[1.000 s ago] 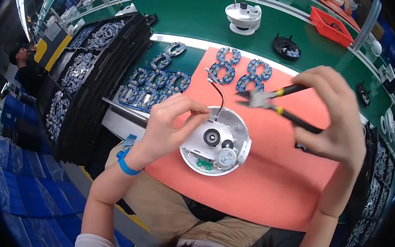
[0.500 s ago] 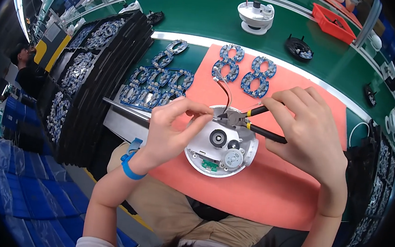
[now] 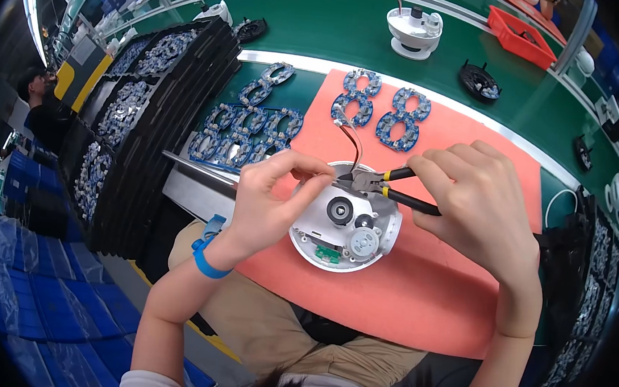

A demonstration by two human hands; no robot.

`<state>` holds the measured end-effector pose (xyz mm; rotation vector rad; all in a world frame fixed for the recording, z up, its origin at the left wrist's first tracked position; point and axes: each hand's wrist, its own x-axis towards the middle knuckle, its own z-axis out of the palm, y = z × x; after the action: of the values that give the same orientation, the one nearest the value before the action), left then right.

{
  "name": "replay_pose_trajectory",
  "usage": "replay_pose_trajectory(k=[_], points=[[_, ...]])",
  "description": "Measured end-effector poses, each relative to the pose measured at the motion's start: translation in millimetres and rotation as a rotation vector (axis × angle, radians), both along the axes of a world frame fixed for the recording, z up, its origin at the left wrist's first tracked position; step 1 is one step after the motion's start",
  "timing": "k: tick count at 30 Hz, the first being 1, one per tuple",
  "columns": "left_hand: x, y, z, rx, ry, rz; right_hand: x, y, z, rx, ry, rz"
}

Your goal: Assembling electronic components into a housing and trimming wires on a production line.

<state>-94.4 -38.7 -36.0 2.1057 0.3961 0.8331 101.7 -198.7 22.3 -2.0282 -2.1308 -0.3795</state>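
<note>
On the orange mat [image 3: 432,298] rests a round white housing [image 3: 298,247] with its inside showing: a black round part [image 3: 341,211], a silver motor [image 3: 362,244] and a small green board [image 3: 327,254]. My right hand [image 3: 472,210] grips black-handled cutting pliers [image 3: 406,189], their jaws at the far rim of the housing. There my left hand [image 3: 280,195] pinches with thumb and forefinger right beside the jaws; whatever is between the fingertips is too small to make out. Dark red and white wires [image 3: 357,145] rise from the housing near the jaws.
Blue figure-eight circuit boards [image 3: 405,119] lie on the mat, with more [image 3: 245,134] to its left. Stacked black trays [image 3: 163,109] of boards stand at left. Along the green conveyor [image 3: 308,30] sit another white housing [image 3: 414,33], a black round part [image 3: 480,81] and a red bin [image 3: 519,37].
The pliers' handles have drawn closer together, and my right hand has shifted slightly left. The white housing and the black part on the conveyor have moved right.
</note>
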Motion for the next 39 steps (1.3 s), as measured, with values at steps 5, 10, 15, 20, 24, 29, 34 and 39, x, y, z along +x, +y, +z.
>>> replay_pose_trajectory(k=[5,10,15,20,24,29,34,39], points=[[-4,2,1,-0.109,-0.045,0.001,9,3,0,-0.030,0.014,0.032],[-6,9,7,-0.311,-0.164,0.023,36,9,-1,-0.039,0.807,0.040],[-15,9,7,-0.449,-0.129,0.035,27,20,-33,-0.330,0.891,0.010],[-21,2,9,-0.512,-0.132,-0.062,2,33,-53,-0.396,1.107,-0.065],[-38,9,23,-0.594,-0.002,-0.432,14,43,-88,-0.387,1.358,-0.012],[-52,3,30,-0.482,0.610,-1.282,15,43,-79,-0.468,1.629,-0.131],[-56,-40,-15,-0.420,0.761,-1.531,20,45,-82,-0.485,1.671,-0.183],[-77,-86,-68,0.256,0.708,-0.995,20,48,-87,-0.421,1.668,-0.208]])
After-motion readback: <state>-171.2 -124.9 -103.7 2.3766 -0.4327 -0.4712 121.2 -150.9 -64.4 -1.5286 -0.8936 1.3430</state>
